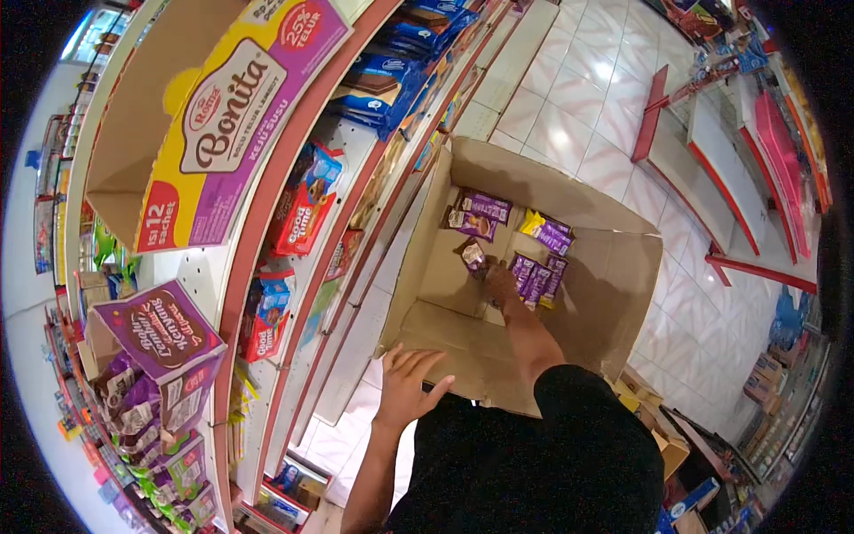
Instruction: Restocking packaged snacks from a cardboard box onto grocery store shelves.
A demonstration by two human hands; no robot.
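A large open cardboard box (445, 329) stands on the floor below me. Inside lie several purple snack packets (485, 209). My right hand (501, 283) reaches down into the box and touches the packets near its middle; whether its fingers grip one I cannot tell. My left hand (407, 384) hovers over the box's near flap with its fingers spread and nothing in it.
Curved red-edged shelves (267, 205) on my left hold red, blue and purple snack packs and a big yellow-purple display carton (222, 116). Another purple display box (160, 343) sits lower left. White tiled floor (569, 107) lies beyond, with red shelf parts (703, 169) and more cartons (667, 445) at right.
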